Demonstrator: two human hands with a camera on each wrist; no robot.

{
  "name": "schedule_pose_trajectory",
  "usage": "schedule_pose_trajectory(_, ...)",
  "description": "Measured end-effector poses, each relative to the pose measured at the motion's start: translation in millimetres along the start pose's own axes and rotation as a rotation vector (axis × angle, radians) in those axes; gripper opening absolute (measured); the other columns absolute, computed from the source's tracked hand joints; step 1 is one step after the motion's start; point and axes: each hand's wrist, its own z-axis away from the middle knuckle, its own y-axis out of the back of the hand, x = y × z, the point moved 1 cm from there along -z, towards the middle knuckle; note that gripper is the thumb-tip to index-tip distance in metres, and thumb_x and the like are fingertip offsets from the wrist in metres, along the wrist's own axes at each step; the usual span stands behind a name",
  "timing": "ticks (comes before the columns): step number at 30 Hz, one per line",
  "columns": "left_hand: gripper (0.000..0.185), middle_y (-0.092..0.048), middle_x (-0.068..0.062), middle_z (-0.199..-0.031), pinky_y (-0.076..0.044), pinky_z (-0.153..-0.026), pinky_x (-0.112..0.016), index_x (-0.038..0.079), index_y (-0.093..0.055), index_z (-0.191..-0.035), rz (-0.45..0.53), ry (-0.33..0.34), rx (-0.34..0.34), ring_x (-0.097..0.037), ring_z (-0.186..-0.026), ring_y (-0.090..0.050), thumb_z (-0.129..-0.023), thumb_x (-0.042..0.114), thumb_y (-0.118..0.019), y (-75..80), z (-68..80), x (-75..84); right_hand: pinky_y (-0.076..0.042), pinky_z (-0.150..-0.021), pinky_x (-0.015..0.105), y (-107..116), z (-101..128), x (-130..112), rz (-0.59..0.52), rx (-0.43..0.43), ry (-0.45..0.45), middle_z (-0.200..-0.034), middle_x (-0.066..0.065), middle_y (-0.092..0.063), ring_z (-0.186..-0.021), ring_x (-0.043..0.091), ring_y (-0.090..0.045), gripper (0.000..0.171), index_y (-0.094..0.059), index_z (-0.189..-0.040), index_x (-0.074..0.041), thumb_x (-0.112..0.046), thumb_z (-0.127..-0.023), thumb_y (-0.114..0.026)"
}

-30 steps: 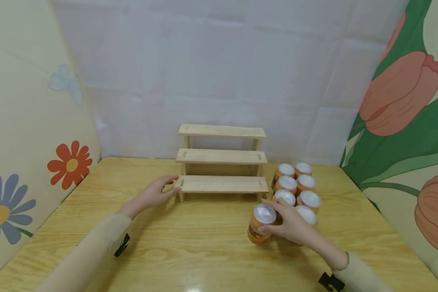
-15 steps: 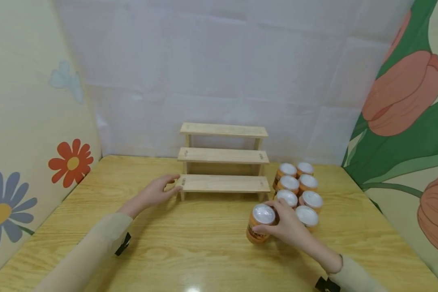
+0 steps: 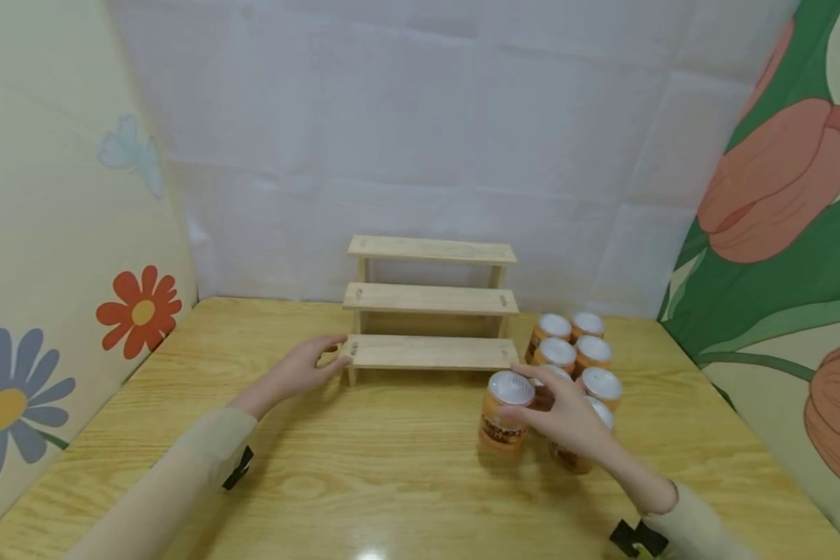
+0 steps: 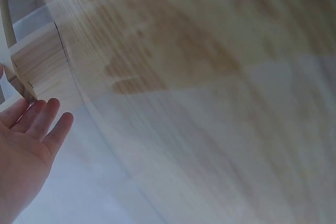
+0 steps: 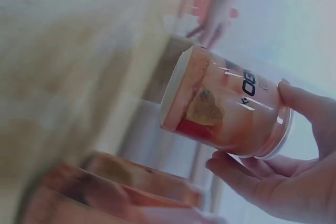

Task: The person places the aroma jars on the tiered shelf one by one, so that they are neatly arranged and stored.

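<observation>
One orange can (image 3: 506, 414) gripped by right hand (image 3: 567, 412) above table (image 3: 364, 467).

Head view evenly lit, bright, sharp; glare spot on table (image 3: 371, 554) near bottom edge, soft shadows under shelf (image 3: 430, 354). Slight wide-angle bending at edges. Both wrist views washed out, hazy, motion-blurred; can (image 5: 226, 109) readable but soft, table grain smeared.

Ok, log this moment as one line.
right hand grips orange can, lifted off table | left hand touches wooden rack | other cans grouped
</observation>
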Motion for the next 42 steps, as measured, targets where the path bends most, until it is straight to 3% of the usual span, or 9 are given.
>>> schedule_pose_trajectory(6,0.058,-0.043,-0.026,-0.139,-0.043,-0.097,-0.055,-0.005,-0.038,-0.140,0.000,0.016,-0.007,-0.042,-0.120,-0.049,-0.097,0.032,-0.051,0.9,0.0,0.1,-0.055,-0.080,0.033,21,-10,-14,-0.132,-0.042,-0.019,-0.138,0.012,-0.047,-0.114,0.036,-0.056,0.062,-0.046,-0.138,-0.019,-0.028,-0.083,-0.073)
schedule_pose_trajectory(10,0.058,-0.044,-0.026,-0.139,-0.043,-0.097,-0.054,-0.006,-0.039,-0.139,-0.016,0.003,0.001,-0.042,-0.119,-0.050,-0.097,0.033,-0.051,-0.7,-0.5,-0.3,-0.054,-0.081,0.033,35,-20,-23,-0.192,-0.050,-0.032,-0.140,0.012,-0.044,-0.118,0.036,-0.053,0.061,-0.045,-0.138,-0.016,-0.023,-0.084,-0.072)
schedule_pose_trajectory(17,0.059,-0.044,-0.026,-0.139,-0.043,-0.096,-0.054,-0.006,-0.039,-0.139,-0.015,0.013,-0.006,-0.042,-0.119,-0.050,-0.097,0.035,-0.051,-3.1,0.5,1.1,-0.052,-0.089,0.040,48,-39,-30,-0.231,-0.044,-0.064,-0.140,0.007,-0.045,-0.125,0.030,-0.048,0.062,-0.044,-0.139,-0.017,-0.029,-0.085,-0.071)
schedule_pose_trajectory(24,0.058,-0.044,-0.025,-0.139,-0.043,-0.097,-0.053,-0.005,-0.038,-0.139,-0.007,0.021,-0.004,-0.041,-0.120,-0.050,-0.097,0.032,-0.052,-2.5,2.1,1.7,-0.052,-0.086,0.028,54,-63,-39,-0.274,-0.006,-0.034,-0.132,0.008,-0.054,-0.112,0.016,-0.058,0.059,-0.045,-0.140,-0.017,-0.028,-0.087,-0.069)
schedule_pose_trajectory(31,0.060,-0.044,-0.025,-0.139,-0.043,-0.097,-0.053,-0.005,-0.038,-0.140,-0.021,0.022,0.004,-0.040,-0.119,-0.051,-0.097,0.034,-0.052,-2.7,2.0,-0.8,-0.048,-0.093,0.029,56,-94,-48,-0.339,-0.006,0.024,-0.149,0.005,-0.037,-0.125,0.019,-0.049,0.069,-0.032,-0.147,-0.020,-0.027,-0.088,-0.067)
schedule_pose_trajectory(35,0.060,-0.044,-0.025,-0.139,-0.044,-0.097,-0.052,-0.005,-0.038,-0.140,-0.033,0.025,0.001,-0.039,-0.119,-0.051,-0.097,0.036,-0.051,-3.3,2.6,-1.2,-0.049,-0.089,0.025,56,-112,-51,-0.373,0.014,0.056,-0.149,0.005,-0.038,-0.116,0.014,-0.054,0.068,-0.032,-0.147,-0.020,-0.024,-0.089,-0.066)
schedule_pose_trajectory(38,0.060,-0.043,-0.025,-0.140,-0.043,-0.098,-0.052,-0.005,-0.038,-0.140,-0.021,0.026,-0.005,-0.040,-0.120,-0.050,-0.097,0.035,-0.051,-2.7,2.9,0.9,-0.048,-0.093,0.028,55,-125,-54,-0.391,0.028,0.083,-0.146,0.006,-0.042,-0.111,0.011,-0.056,0.066,-0.034,-0.146,-0.018,-0.023,-0.089,-0.066)
schedule_pose_trajectory(42,0.059,-0.043,-0.025,-0.140,-0.043,-0.098,-0.053,-0.005,-0.037,-0.140,-0.015,0.034,-0.012,-0.040,-0.120,-0.050,-0.097,0.033,-0.051,-1.1,4.0,3.8,-0.042,-0.102,0.036,54,-140,-59,-0.384,0.039,0.081,-0.142,0.006,-0.046,-0.118,0.015,-0.053,0.066,-0.037,-0.145,-0.019,-0.030,-0.087,-0.068)
